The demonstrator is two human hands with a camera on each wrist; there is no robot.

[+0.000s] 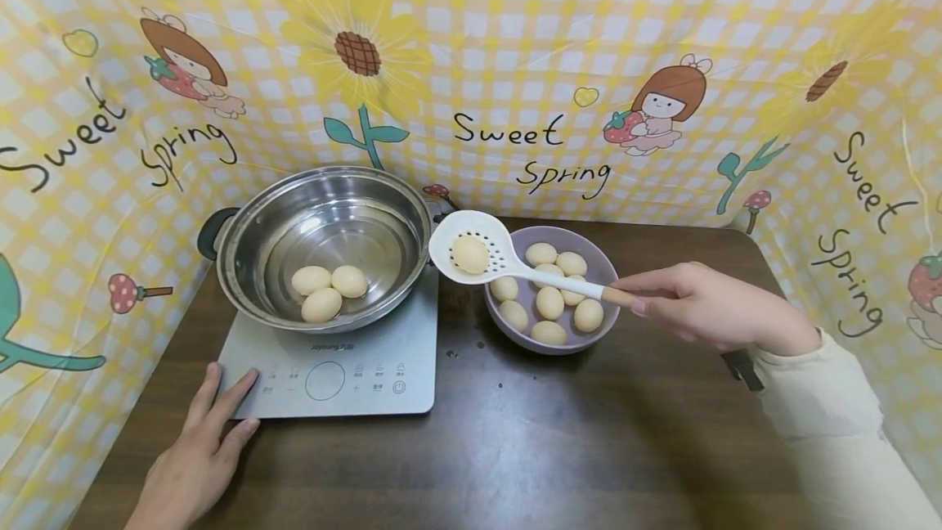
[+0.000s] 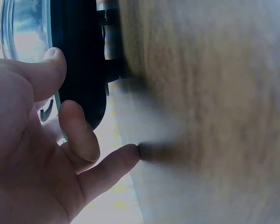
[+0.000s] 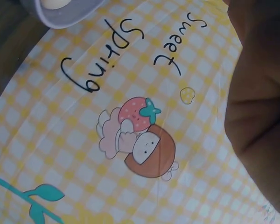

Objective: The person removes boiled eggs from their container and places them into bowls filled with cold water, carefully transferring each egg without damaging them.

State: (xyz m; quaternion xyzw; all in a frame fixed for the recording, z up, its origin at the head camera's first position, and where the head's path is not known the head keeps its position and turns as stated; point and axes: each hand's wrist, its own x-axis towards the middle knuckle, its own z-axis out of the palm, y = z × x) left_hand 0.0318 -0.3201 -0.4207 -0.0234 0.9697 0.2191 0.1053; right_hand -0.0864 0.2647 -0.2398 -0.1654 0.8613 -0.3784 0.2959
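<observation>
My right hand (image 1: 702,305) grips the wooden handle end of a white slotted spoon (image 1: 518,267). One pale egg (image 1: 470,254) lies in the spoon's perforated head, between the pot and the bowl. Below the handle, a purple bowl (image 1: 596,260) holds several more eggs (image 1: 549,303). Three eggs (image 1: 321,305) sit together at the near side of a steel pot (image 1: 346,235). My left hand (image 1: 195,448) rests, fingers extended, at the front left corner of the induction cooker (image 1: 405,350). In the left wrist view, the left thumb (image 2: 46,77) touches the cooker's edge.
The pot stands on the cooker, its black handle (image 1: 213,233) pointing left. Under everything is a dark wooden table (image 1: 515,448) with a few small wet spots. A yellow checked cloth (image 1: 500,47) encloses the back and sides. A dark object (image 1: 743,370) lies beside the right sleeve.
</observation>
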